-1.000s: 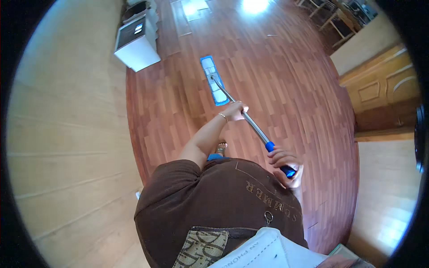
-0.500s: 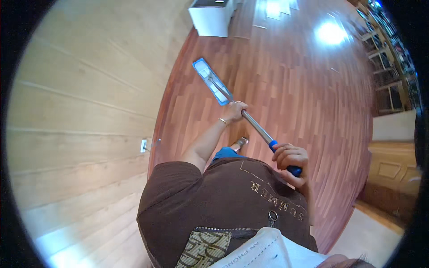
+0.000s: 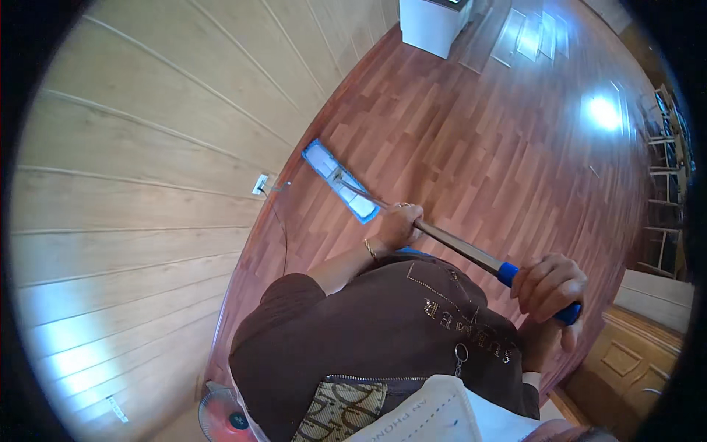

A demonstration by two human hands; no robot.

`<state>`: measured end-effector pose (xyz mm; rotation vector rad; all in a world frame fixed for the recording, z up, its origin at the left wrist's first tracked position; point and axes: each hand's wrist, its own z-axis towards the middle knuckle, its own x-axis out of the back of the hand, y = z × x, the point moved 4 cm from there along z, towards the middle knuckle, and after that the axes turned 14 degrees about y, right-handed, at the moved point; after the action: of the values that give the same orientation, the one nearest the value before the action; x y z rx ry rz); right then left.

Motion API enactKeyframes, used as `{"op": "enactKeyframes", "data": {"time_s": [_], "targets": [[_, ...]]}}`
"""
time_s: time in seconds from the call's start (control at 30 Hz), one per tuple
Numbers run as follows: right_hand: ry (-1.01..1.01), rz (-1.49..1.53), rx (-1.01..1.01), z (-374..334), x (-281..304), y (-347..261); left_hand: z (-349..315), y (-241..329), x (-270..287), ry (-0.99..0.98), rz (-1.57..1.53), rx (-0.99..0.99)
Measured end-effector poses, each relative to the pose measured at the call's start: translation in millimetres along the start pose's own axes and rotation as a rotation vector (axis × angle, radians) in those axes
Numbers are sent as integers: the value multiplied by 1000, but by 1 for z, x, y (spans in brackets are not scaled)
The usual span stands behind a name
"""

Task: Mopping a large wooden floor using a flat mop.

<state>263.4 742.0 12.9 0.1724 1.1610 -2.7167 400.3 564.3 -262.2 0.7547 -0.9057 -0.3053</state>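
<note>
A flat mop (image 3: 340,181) with a blue-edged rectangular head lies on the reddish wood floor, near the foot of the left wall. Its metal pole slants from the head toward the lower right. My left hand (image 3: 400,225), with a gold bracelet at the wrist, is closed around the pole not far above the head. At the upper end, my right hand (image 3: 549,286) wraps the blue and dark grip. The underside of the mop head is hidden.
A pale plank wall (image 3: 162,132) runs along the left, with a socket (image 3: 259,184) and a cord trailing at its base. A white cabinet (image 3: 433,28) stands ahead. Wooden furniture (image 3: 626,361) is at the lower right; a fan (image 3: 224,416) sits at the lower left.
The mop head has come nearer to me and slightly left. Both hands have moved right and closer with the pole, my right hand the farthest. The whole view has turned too.
</note>
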Motion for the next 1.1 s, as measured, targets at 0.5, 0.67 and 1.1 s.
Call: {"op": "enactKeyframes", "data": {"time_s": [0.5,0.67,1.1], "targets": [[-31,-11,-140,23,-27,-21,-12,11,11,-158,49,-214],[-119,-185,-75,32,-45,-35,25,21,-10,-115,-12,-260],[333,-935,-108,0,21,81,200,-16,-84,-90,323,-433]]}}
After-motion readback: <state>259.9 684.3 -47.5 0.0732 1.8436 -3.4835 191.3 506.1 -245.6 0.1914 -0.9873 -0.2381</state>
